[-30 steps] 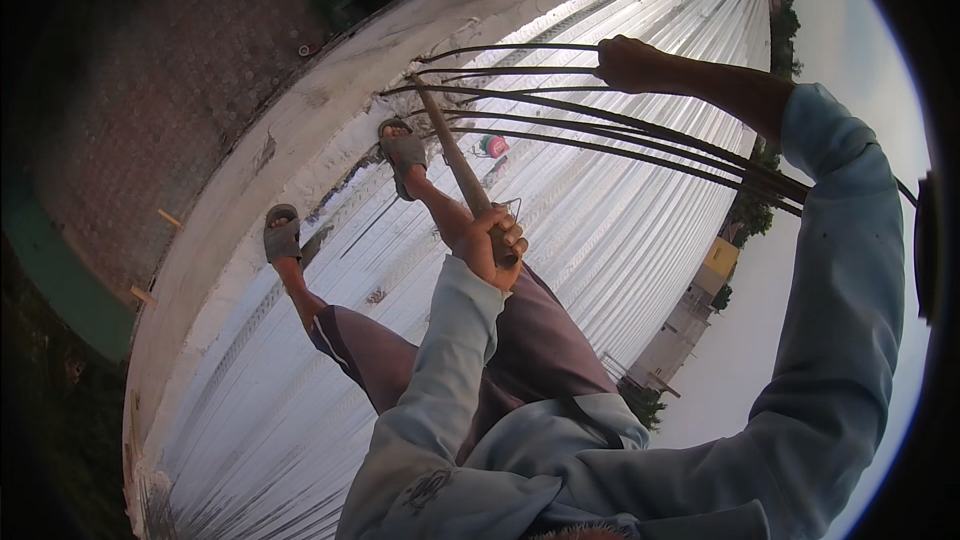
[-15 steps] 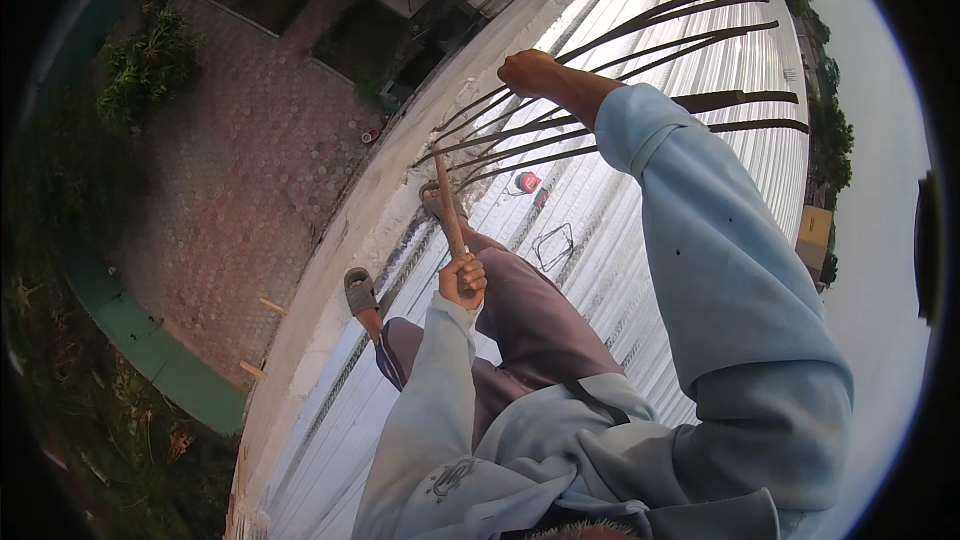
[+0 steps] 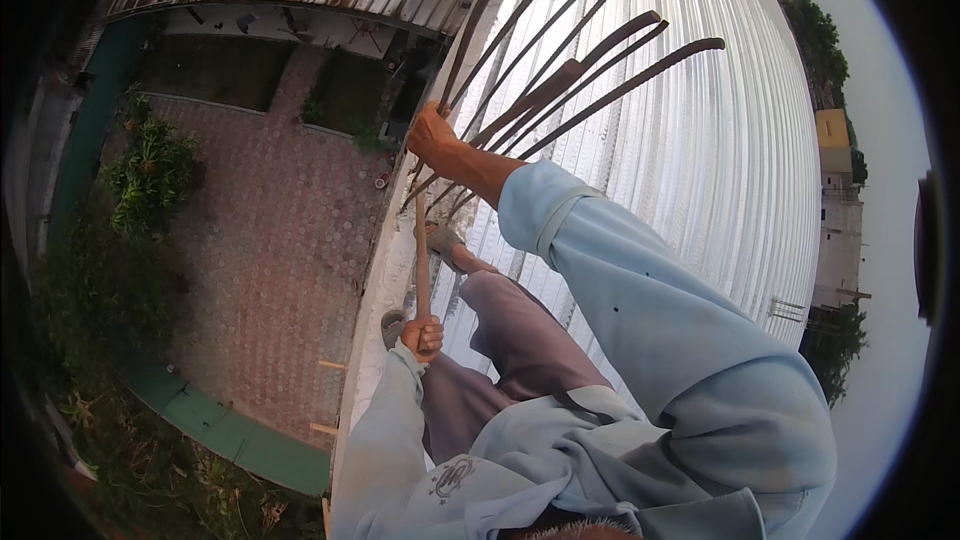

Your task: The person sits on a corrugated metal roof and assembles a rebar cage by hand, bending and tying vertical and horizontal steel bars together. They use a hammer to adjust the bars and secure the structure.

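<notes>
Drawing in toward the roof edge, our right hand [image 3: 432, 135] now sits close to the feet of the dark bars [image 3: 551, 87]; a second ago it was far out along them, on the sky side of our view. Its fingers are curled tightly about bar steel (whether one length or two, we cannot tell, since the knuckles hide it). The bars rise from the concrete ledge [image 3: 385, 270] just below those fingers, and their free lengths fan above and to the right of them, over the corrugated roof [image 3: 720, 170]. They ran sideways across our view before and slant upward now, though our head has turned too, so we would not credit all of that swing to the steel.

Our left hand [image 3: 426, 338] has kept its grip: the fingers are wrapped around the lower end of a brown rod [image 3: 422, 260], which stretches up from them to the bars' feet, below the right fingers. For the work in hand, we judge, this brings both hands to bear on the same spot by the ledge. Beside the left fingers we see one sandal [image 3: 393, 328], and to their left, beyond the ledge, the paved yard [image 3: 270, 240].
</notes>
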{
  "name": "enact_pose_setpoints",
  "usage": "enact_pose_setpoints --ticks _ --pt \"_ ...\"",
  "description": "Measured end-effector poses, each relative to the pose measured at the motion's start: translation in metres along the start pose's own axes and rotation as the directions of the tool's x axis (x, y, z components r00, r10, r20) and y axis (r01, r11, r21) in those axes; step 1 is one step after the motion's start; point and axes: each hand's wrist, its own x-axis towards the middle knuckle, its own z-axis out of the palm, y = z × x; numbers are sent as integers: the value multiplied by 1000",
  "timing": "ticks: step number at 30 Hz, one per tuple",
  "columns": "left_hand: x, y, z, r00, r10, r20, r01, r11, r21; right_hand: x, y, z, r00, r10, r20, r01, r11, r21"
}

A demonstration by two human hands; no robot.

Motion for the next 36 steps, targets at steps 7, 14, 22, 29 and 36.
enact_pose_setpoints --ticks 7,14,22,29,36 --pt "-18 43 27 914 -7 -407 110 967 231 -90 -85 4 792 36 -610 270 874 403" --pt "-56 33 -4 989 -54 -138 74 987 140 -177 -231 89 962 -38 270 -273 -107 956" --pt "-71 13 -15 988 -50 -148 65 993 99 -31 -365 116 648 -370 666 -338 -923 -184" --pt "-125 9 -15 918 34 -395 125 922 368 -46 -401 73 608 -341 716 -217 -940 -264" --pt "-172 -82 64 882 75 -466 64 959 276 -127 -411 26 666 -432 608 -202 -889 -411"
